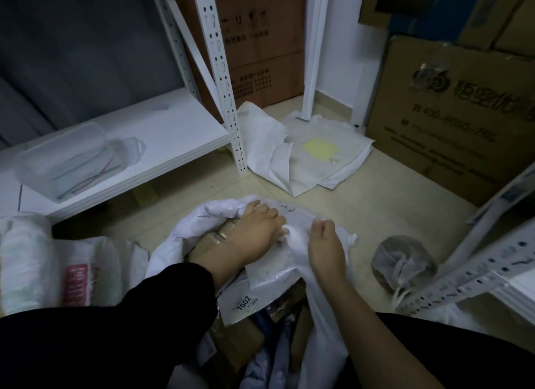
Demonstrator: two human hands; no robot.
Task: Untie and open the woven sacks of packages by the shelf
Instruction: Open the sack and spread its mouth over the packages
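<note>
A white woven sack [185,238] lies open on the floor in front of me, its mouth spread wide. Inside it show several packages: a brown taped box [223,232], a white mailer with a "7002" label [246,301] and a clear plastic parcel [275,264]. My left hand [254,229] reaches into the mouth and grips the far edge of the sack fabric, fingers curled over it. My right hand [325,244] pinches a fold of the sack's right rim. Both hands are close together, almost touching.
A white metal shelf [162,136] stands to the left with a clear plastic box [63,162] on it. Flattened white sacks [304,154] lie on the floor beyond. Cardboard boxes [451,122] stand at right, a grey drawstring bag [402,261] beside another shelf [469,273]. A printed sack [72,275] sits left.
</note>
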